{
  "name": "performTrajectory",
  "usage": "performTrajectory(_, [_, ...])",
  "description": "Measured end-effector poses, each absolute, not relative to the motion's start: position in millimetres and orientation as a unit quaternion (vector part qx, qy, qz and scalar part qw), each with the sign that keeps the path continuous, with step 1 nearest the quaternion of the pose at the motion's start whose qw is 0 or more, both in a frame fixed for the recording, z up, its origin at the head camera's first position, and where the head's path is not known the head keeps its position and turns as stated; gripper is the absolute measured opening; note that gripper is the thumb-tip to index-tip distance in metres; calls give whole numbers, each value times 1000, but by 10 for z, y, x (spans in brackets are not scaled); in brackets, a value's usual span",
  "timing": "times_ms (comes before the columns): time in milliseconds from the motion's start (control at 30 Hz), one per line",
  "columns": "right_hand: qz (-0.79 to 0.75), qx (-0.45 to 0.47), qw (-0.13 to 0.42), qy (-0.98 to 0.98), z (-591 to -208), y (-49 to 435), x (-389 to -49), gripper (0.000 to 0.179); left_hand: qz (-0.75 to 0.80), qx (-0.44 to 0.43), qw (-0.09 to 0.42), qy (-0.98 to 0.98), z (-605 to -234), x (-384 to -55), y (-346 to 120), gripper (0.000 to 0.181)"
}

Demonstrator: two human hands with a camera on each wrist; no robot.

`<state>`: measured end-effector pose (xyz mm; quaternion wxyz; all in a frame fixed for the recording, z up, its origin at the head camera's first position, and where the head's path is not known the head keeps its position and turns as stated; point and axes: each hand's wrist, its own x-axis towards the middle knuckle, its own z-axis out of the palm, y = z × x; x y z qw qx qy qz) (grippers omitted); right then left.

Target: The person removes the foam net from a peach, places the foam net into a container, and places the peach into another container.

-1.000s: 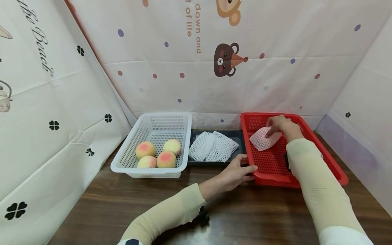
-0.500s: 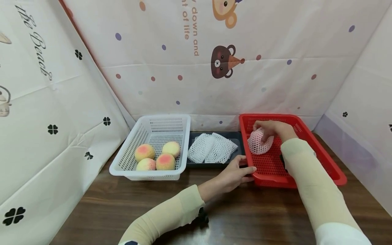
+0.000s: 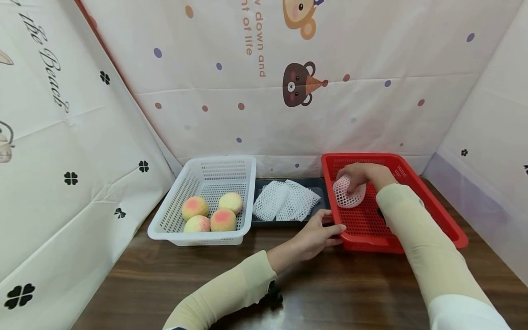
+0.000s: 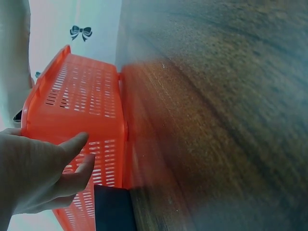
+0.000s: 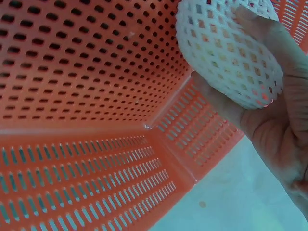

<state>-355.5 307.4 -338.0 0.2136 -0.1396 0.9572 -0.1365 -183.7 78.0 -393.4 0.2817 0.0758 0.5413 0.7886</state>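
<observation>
Inside the red basket (image 3: pixel 439 204), at its back left, my right hand (image 3: pixel 365 173) grips a peach in a white foam net sleeve (image 3: pixel 349 198). Yellow and pink skin shows through the mesh in the right wrist view, where fingers (image 5: pixel 219 98) and thumb lie on two sides of the netted peach (image 5: pixel 224 45). My left hand (image 3: pixel 314 236) touches the basket's front left corner from outside, fingers spread. The left wrist view has that hand (image 4: pixel 48 173) against the basket's outer wall (image 4: pixel 79 115).
A white basket (image 3: pixel 163 233) with several bare peaches (image 3: pixel 223 220) stands at the left. Between the baskets lies a dark tray (image 3: pixel 323 187) holding flat white foam nets (image 3: pixel 284 201). All stand on a dark wooden table (image 3: pixel 321 293) before a printed cloth backdrop (image 3: pixel 198 123).
My right hand has shifted left and slightly lower in the red basket with the netted peach, which has turned in its grasp. The left hand has stayed at the basket's corner.
</observation>
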Motion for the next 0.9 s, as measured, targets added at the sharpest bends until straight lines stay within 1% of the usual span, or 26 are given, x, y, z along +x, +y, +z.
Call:
performTrajectory(167, [-105, -163, 191, 962, -3291, 3102, -3474, 90, 789, 69, 283, 541, -3922, -1825, 786, 39])
performTrajectory(333, [-66, -198, 155, 965, -3081, 3123, -3320, 76, 784, 73, 289, 544, -3914, -1832, 766, 42])
performTrajectory(433, [-56, -214, 117, 968, -2969, 3113, -3220, 67, 783, 75, 290, 545, -3913, -1843, 753, 42])
performTrajectory(567, [-47, -216, 47, 974, -2853, 3075, -3089, 62, 783, 74, 287, 547, -3906, -1860, 744, 43])
performTrajectory(633, [-44, -216, 23, 975, -2799, 3061, -3009, 61, 782, 76, 288, 547, -3901, -1863, 745, 44])
performTrajectory(733, [-42, -211, 10, 977, -2733, 3046, -2874, 62, 783, 78, 293, 543, -3906, -1864, 756, 44])
performTrajectory(900, [-51, -215, 6, 975, -2652, 3024, -2611, 63, 782, 74, 297, 543, -3919, -1860, 767, 43])
